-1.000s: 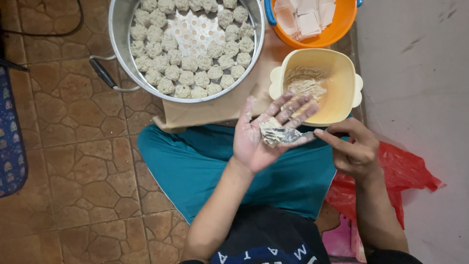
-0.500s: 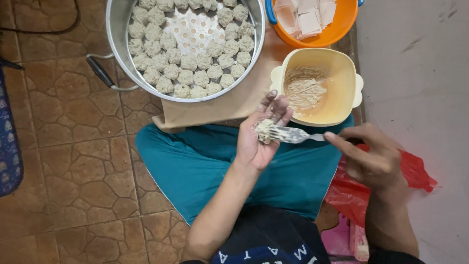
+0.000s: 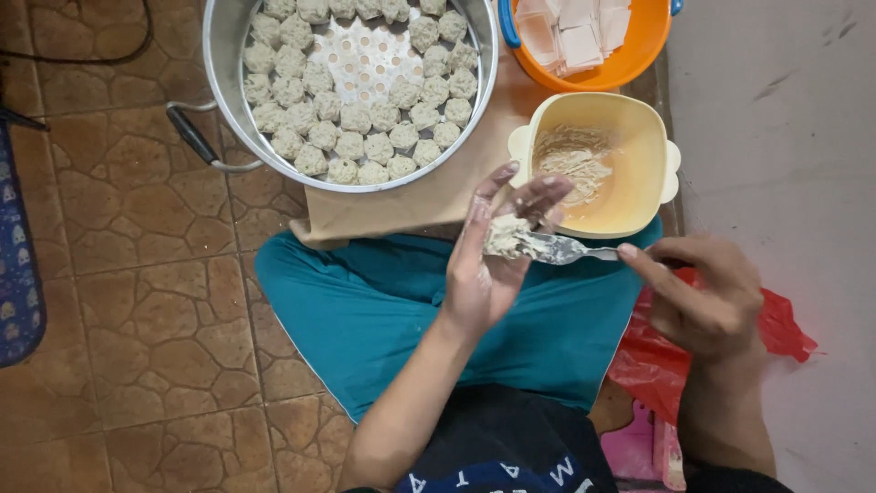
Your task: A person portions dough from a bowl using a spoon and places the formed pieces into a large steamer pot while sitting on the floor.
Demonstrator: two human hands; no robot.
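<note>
My left hand (image 3: 488, 260) is cupped around a dumpling (image 3: 505, 237), a pale wrapper with beige filling on it. My right hand (image 3: 703, 292) grips a metal spoon (image 3: 566, 248) whose tip presses into that filling. Just beyond them stands a yellow plastic bowl (image 3: 652, 178) with a little filling left inside. A metal steamer pot (image 3: 228, 68) at top centre has several finished dumplings (image 3: 365, 146) ringed on its perforated tray.
An orange bowl (image 3: 639, 55) of square wrappers sits at the top right. The pot and bowls rest on brown cardboard (image 3: 411, 201). My teal-clad legs (image 3: 365, 310) lie below, a red plastic bag (image 3: 639, 365) at right, brown tiled floor (image 3: 137, 274) at left.
My left hand curled up from flat and open to cupped around the wrapper. The spoon brought filling onto it and my right hand drew slightly right.
</note>
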